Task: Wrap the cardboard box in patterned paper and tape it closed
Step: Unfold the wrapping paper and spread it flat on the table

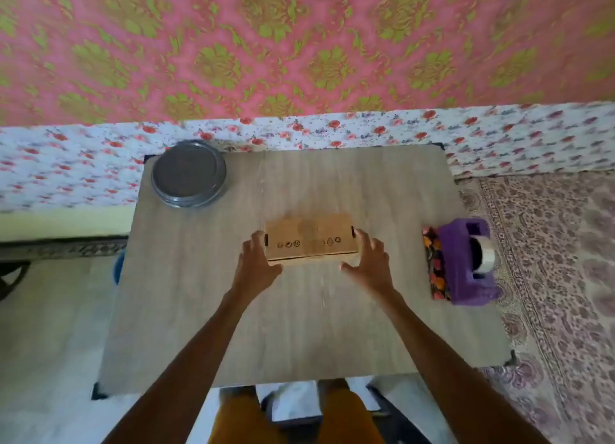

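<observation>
A small brown cardboard box [311, 239] with printed symbols lies in the middle of the wooden table [299, 327]. My left hand [258, 260] holds its left end, fingers against the side and thumb at the front edge. My right hand [369, 260] holds the right end the same way. A folded dark patterned paper [434, 267] with orange and pink flowers lies at the table's right edge. Beside it, partly on it, stands a purple tape dispenser [466, 267] with a roll of clear tape [484, 254].
A round grey lidded tin [188, 174] sits at the table's far left corner. A floral sheet [332, 130] and a pink and green patterned cloth [299, 44] lie beyond the table. A patterned rug [549, 277] is on the right.
</observation>
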Demonstrator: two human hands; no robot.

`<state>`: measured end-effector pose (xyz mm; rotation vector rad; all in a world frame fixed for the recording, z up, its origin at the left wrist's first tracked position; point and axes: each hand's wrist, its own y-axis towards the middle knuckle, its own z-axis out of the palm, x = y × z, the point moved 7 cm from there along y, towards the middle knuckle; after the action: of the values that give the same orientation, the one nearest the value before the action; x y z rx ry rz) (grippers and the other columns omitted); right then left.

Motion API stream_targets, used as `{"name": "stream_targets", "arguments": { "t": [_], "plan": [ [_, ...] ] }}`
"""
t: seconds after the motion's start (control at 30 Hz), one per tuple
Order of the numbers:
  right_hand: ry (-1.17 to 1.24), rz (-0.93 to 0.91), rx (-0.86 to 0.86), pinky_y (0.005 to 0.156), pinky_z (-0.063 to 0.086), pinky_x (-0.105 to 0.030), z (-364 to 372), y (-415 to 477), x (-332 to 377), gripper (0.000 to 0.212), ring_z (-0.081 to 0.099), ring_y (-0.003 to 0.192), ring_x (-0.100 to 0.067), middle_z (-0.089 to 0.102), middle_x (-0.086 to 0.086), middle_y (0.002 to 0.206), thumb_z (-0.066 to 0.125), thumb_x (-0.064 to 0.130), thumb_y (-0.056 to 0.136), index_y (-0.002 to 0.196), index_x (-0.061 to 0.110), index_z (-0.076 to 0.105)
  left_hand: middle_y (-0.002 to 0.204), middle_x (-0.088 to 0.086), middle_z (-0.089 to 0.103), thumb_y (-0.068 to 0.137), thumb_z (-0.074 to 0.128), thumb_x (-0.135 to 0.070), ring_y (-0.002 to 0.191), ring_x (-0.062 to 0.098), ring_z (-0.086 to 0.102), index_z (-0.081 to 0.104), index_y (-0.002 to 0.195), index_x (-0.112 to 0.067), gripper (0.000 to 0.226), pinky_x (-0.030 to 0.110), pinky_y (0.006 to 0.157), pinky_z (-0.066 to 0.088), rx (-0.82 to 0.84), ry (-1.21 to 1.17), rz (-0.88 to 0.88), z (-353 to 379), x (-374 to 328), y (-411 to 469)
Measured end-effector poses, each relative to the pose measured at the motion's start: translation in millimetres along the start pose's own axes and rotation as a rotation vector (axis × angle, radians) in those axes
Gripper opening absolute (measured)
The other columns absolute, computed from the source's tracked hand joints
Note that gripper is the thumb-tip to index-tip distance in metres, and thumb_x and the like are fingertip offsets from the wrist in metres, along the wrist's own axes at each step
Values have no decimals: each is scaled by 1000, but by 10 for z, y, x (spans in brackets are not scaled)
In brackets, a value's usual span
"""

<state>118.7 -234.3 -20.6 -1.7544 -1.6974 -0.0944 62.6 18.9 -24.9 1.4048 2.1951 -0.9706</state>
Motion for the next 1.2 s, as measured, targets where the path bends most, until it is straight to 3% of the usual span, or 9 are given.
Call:
{"name": "stream_targets", "arguments": {
  "t": [0.07,0.13,0.23,0.4,0.57,0.83,0.97,1.03,1.2],
  "plan": [
    [96,-20,94,99,48,-41,73,176,-56,91,52,125,-31,47,-9,142,75,30,82,154,28,18,125,11,55,78,76,-9,112,27,57,37,137,-11,70,34,81,54,-38,-71,-68,83,37,71],
    [163,-65,99,97,53,-37,97,286,-68,84,60,120,-25,57,-6,138,71,27,87,154,21,20,127,8,58,78,75,-9,112,24,60,42,138,-14,68,37,86,56,-84,-91,-85,158,79,87],
    [180,-109,-37,97,54,-41,35,407,-39,72,64,116,-25,58,-4,139,63,30,93,153,18,26,128,6,60,79,76,-9,111,20,62,48,135,-14,63,39,92,56,-156,-141,-90,176,68,134],
    [209,-124,-99,99,52,-41,-106,808,157,61,65,114,-25,61,-1,136,61,33,95,148,18,35,130,4,60,84,70,-7,114,18,62,51,136,-16,56,34,92,56,-269,-218,-88,56,-117,533],
    [281,-89,-261,86,48,-26,-187,1464,318,41,68,107,-22,68,-1,126,56,36,97,134,18,53,129,1,63,87,64,-8,111,17,64,57,132,-18,47,25,83,55,-424,-312,-69,9,-178,1158],
    [338,-306,-479,69,45,-20,-64,2157,423,44,65,92,-14,70,-1,117,62,43,94,129,17,59,129,-4,59,86,70,-21,108,12,59,58,132,-21,48,39,91,57,-540,-392,151,-75,-58,1921],
    [337,-384,-439,86,54,-41,113,2395,386,56,62,109,-23,61,-4,129,63,46,91,134,13,45,133,-2,53,90,67,-13,109,8,53,53,135,-19,47,31,92,56,-608,-382,230,5,6,2032],
    [285,-392,-420,84,53,-41,161,2494,329,57,62,108,-27,60,-7,127,61,48,92,132,10,43,134,1,48,89,67,-13,107,8,49,48,138,-19,53,25,88,51,-602,-289,270,66,38,2094],
    [246,-346,-348,91,48,-40,181,2472,159,61,57,118,-33,58,-15,129,60,43,95,136,3,40,146,9,34,85,69,-12,127,26,46,20,152,-17,83,31,93,45,-508,-219,303,185,102,1971]
  ]
}}
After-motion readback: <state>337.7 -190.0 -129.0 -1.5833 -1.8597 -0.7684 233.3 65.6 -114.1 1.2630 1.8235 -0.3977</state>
